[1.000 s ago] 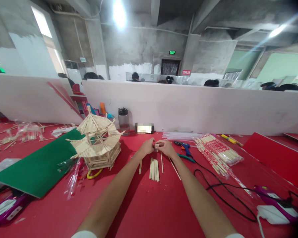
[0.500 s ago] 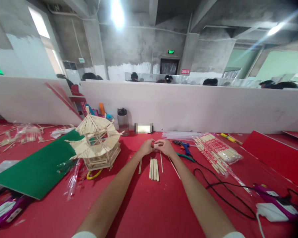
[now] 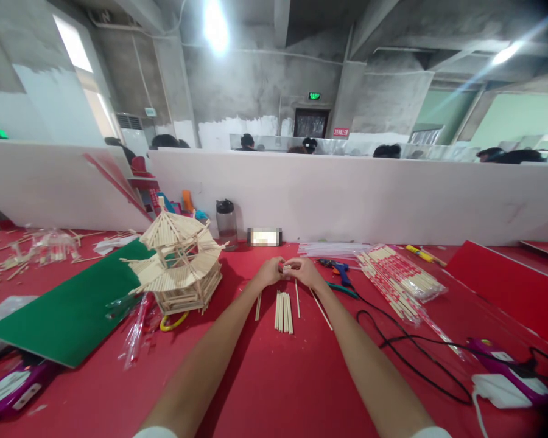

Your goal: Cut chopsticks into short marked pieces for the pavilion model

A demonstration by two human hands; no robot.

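Note:
My left hand (image 3: 271, 272) and my right hand (image 3: 303, 271) meet over the middle of the table, fingers curled and closed around pale wooden sticks (image 3: 287, 268) whose ends show between the fingertips. How many they hold is hidden. Just below the hands lies a row of wooden sticks (image 3: 284, 311), side by side. Single sticks rest around it: one stick (image 3: 258, 307) by my left wrist, another stick (image 3: 297, 298) under my right hand, and a third stick (image 3: 321, 309) along my right forearm.
A stick-built pavilion model (image 3: 178, 261) stands left, beside a green board (image 3: 68, 310). Behind are a bottle (image 3: 226, 224) and a white partition (image 3: 347, 194). To the right lie a glue gun (image 3: 340, 271), its looping black cable (image 3: 406, 334), packed sticks (image 3: 402, 277) and a red board (image 3: 506, 292).

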